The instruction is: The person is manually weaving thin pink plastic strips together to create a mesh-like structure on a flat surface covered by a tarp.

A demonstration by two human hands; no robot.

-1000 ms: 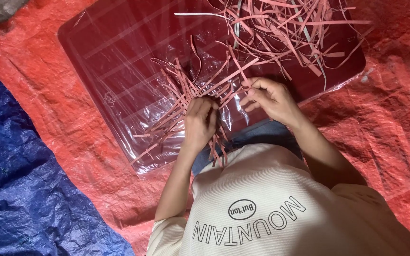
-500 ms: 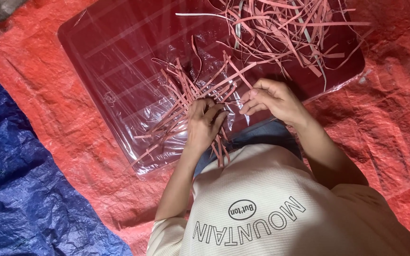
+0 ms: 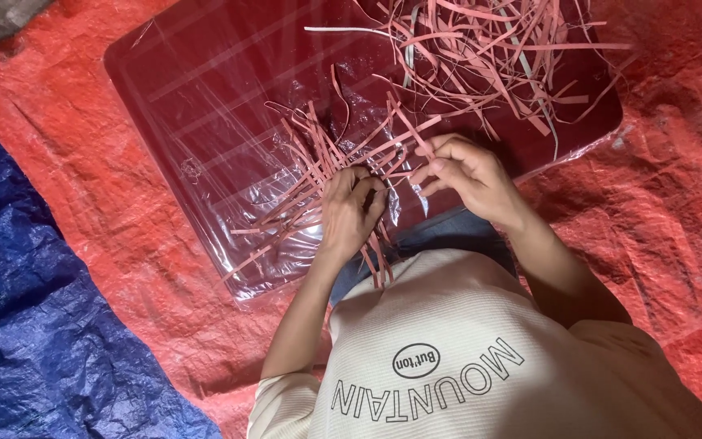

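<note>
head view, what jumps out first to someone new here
A fan of thin pink paper strips lies on a dark red board wrapped in clear plastic, where the left hand presses them and the right hand pinches one. A looser tangle of strips sits at top right, above an orange tarp.

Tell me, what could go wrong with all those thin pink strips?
The left hand pins a fanned bundle of pink strips; if it lifts, they might slide apart on the slick clear plastic sheet. The strip pinched by the right hand looks thin and may tear if tugged. The loose pile beyond could tangle in.
</note>
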